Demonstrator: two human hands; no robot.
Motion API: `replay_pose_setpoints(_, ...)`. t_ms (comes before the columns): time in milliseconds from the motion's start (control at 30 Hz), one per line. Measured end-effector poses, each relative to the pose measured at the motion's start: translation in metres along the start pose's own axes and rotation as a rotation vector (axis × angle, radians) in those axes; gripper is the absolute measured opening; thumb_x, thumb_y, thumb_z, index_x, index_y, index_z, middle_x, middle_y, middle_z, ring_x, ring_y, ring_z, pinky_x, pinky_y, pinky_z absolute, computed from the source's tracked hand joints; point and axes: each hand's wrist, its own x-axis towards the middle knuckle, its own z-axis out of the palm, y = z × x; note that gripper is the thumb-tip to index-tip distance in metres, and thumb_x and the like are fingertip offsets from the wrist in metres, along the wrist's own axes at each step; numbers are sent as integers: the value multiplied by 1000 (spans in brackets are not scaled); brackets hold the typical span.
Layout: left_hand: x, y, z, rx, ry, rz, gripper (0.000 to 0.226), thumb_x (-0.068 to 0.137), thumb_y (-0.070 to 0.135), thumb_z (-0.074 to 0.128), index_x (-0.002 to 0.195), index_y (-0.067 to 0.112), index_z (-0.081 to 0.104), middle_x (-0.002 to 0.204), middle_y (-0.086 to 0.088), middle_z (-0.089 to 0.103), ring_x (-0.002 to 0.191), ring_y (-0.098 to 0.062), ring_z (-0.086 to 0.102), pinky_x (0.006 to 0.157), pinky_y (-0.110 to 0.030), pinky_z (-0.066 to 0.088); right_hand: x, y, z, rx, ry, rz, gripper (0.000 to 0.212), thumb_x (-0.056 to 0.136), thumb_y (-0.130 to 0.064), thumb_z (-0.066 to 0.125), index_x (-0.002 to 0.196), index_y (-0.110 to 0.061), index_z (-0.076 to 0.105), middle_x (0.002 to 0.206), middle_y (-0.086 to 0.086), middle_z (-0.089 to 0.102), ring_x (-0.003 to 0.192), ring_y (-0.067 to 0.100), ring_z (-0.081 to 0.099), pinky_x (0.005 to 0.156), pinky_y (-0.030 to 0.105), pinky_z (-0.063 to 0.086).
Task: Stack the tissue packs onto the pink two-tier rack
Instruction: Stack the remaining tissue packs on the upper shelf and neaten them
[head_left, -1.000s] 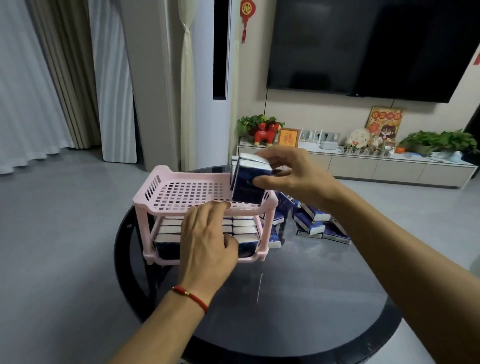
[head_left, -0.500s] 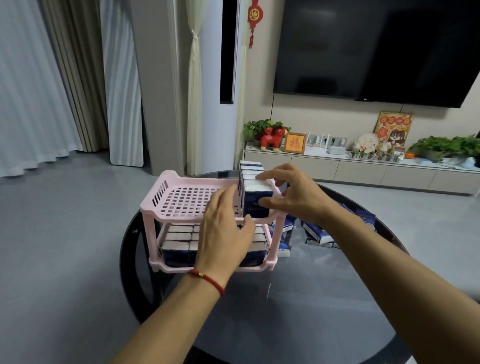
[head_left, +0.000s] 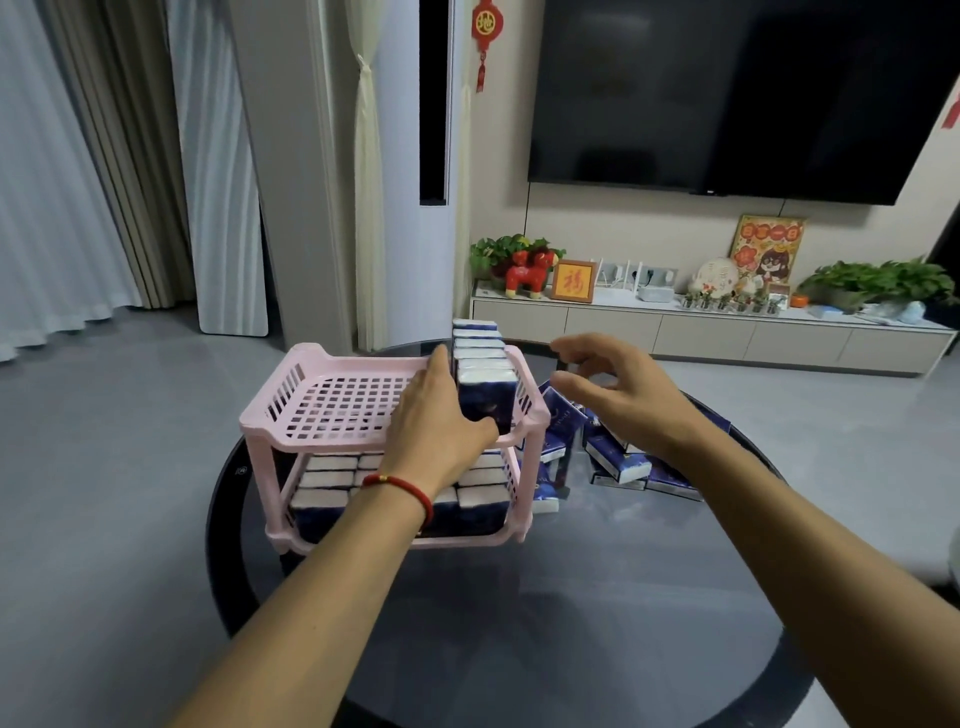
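We're sitting in a living room with a big dark TV (head_left: 727, 93) on the wall and a low white cabinet (head_left: 701, 332) under it, and we're working at a round dark glass table (head_left: 519, 597). The pink two-tier rack (head_left: 332, 410) is our landmark here, so everything below is relative to it.

The bottom tier is looking packed with tissue packs (head_left: 322, 499) lying flat in rows. On the top tier we're building 1 row of upright packs (head_left: 480, 364) along the rack's right side, running from the near rim to the far rim. The rest of the top tier, to the left of that row, is showing bare grid.

Our left hand (head_left: 441, 426) is reaching over the rack's near rim, fingers straight and pressing flat against the left face of that upright row, the thumb hooking under the nearest pack. It reads as bracing, not gripping. Our right hand (head_left: 618, 389) is hovering just off the rack's right side, fingers loosely spread, holding nothing.

So we're guessing we're between placements on the top tier. The loose pile of packs (head_left: 623, 457) is lying on the table right beside the rack's right side, directly below the right hand. Next move probably calls for dropping that hand to pinch 1 pack from the pile while the left hand is steadying the row so it isn't toppling leftward.
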Motion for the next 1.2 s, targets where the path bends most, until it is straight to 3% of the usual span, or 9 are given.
replay_pose_setpoints(233,-9,-2,-5,3,45,33,86,82,18,80,154,22,33,148,-4,51,134,-25,51,111,-45,47,-40,83,-17,-138,239,282,25,95,-10,65,118,-16,71,108,1,71,90,11,64,73,21,54)
replay_pose_setpoints(300,-24,2,-9,87,159,105,81,85,16,77,154,19,34,148,-6,47,136,-23,43,111,-35,37,-52,109,-12,-232,328,349,29,91,-6,66,118,-15,72,114,7,70,96,20,63,86,38,56)
replay_pose_setpoints(433,-63,14,-10,190,419,416,50,81,1,70,129,11,60,127,-8,58,118,-24,49,102,-28,39,-61,133,12,-503,248,421,49,95,-28,65,143,-27,52,148,3,50,138,28,38,111,55,33)
replay_pose_setpoints(533,-83,21,5,126,355,546,38,79,0,64,116,12,66,116,-2,61,111,-20,52,99,-18,36,-52,132,31,-650,59,423,57,100,-49,51,154,-39,33,165,-5,27,155,28,3,118,60,11)
replay_pose_setpoints(600,-91,23,19,89,271,587,37,79,-1,65,113,13,67,113,2,61,107,-17,53,96,-15,36,-46,132,40,-653,49,443,51,101,-51,48,149,-39,39,162,-6,34,156,27,1,118,61,1)
replay_pose_setpoints(800,-102,15,57,22,-74,535,40,81,5,60,116,24,62,114,13,55,106,-1,49,95,-15,43,-54,123,45,-500,252,357,18,95,-31,67,112,-32,62,114,-7,66,118,18,59,117,59,12)
replay_pose_setpoints(933,-100,14,71,-23,-218,373,39,90,7,61,124,27,60,117,16,52,100,1,48,96,-17,47,-64,100,14,-113,398,345,16,103,-27,53,111,-19,65,90,-1,69,82,21,68,80,41,59)
replay_pose_setpoints(1067,-96,19,77,-152,-254,143,37,93,18,66,126,31,56,118,12,58,87,-2,62,84,-18,53,-75,67,-23,595,199,480,25,104,-26,54,104,-8,71,95,12,73,82,20,70,67,31,60)
replay_pose_setpoints(1200,-93,25,86,-440,-348,-135,53,79,53,74,126,37,54,117,9,64,90,-12,71,81,-37,63,-86,64,-28,601,-112,428,37,103,-35,56,112,-2,71,94,11,73,80,17,66,64,26,53)
